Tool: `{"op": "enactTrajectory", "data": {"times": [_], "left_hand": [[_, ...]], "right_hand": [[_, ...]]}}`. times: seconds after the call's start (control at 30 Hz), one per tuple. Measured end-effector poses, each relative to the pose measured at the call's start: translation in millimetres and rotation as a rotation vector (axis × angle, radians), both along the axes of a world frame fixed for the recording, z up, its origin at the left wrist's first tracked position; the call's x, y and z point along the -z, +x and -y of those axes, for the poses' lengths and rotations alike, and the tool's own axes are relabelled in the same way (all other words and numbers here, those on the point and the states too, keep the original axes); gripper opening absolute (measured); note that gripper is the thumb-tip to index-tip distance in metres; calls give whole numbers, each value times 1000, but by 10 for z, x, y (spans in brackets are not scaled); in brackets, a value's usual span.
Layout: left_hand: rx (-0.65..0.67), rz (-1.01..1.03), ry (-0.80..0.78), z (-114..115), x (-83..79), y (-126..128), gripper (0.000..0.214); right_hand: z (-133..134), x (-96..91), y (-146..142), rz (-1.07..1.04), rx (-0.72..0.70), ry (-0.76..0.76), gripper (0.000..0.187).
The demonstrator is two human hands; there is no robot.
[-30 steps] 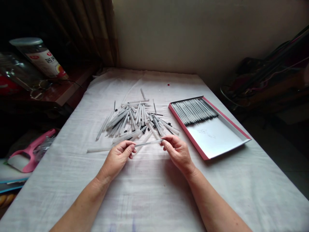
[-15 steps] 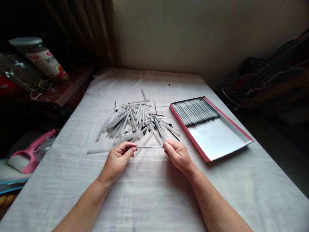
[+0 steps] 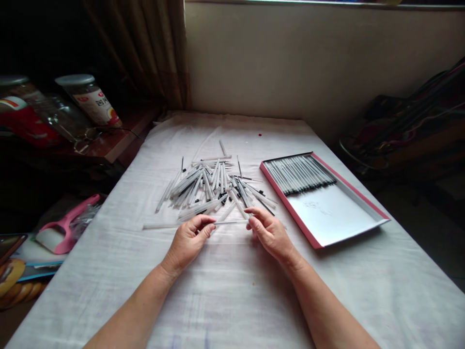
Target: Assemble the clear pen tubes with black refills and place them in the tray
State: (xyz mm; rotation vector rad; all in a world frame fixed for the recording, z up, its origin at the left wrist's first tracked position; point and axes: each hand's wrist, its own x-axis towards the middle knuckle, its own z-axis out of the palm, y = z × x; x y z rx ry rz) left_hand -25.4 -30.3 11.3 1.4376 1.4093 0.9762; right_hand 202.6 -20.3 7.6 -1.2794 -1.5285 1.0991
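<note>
My left hand (image 3: 192, 241) pinches a slim, pale grey pen refill (image 3: 231, 222) between thumb and fingertips. It points level to the right, and its left end is hidden by my fingers. At its other end is my right hand (image 3: 269, 236), with index finger lifted and thumb and fingers apart; whether a fingertip touches the refill, I cannot tell. Behind both hands spreads a loose pile of translucent pen barrels (image 3: 189, 186) with dark refills and small black plugs among them. A long clear barrel (image 3: 160, 226) extends left from behind my left hand.
To the right, a shallow pink-edged box (image 3: 348, 220) holds a row of pens (image 3: 300, 173) with black ends. A white cloth (image 3: 232, 310) covers the table. On the left are a pink-handled tool (image 3: 69, 225), a lidded jar (image 3: 92, 104) and glasses (image 3: 85, 143).
My right fingers have loosened from their pinch at the refill's right end, and the index finger has lifted. My left hand keeps its hold. The whole view has shifted slightly.
</note>
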Motion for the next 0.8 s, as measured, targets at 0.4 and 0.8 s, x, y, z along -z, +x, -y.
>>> {"op": "enactTrajectory", "data": {"times": [0.4,0.8], "left_hand": [[-27,-459,488,-289,-75,-209,24],[94,-1162,441,-1229,-173,-278,25]], "right_hand": [[-58,18,57,105,65,64,28],[-76,51,49,78,73,54,30]]}}
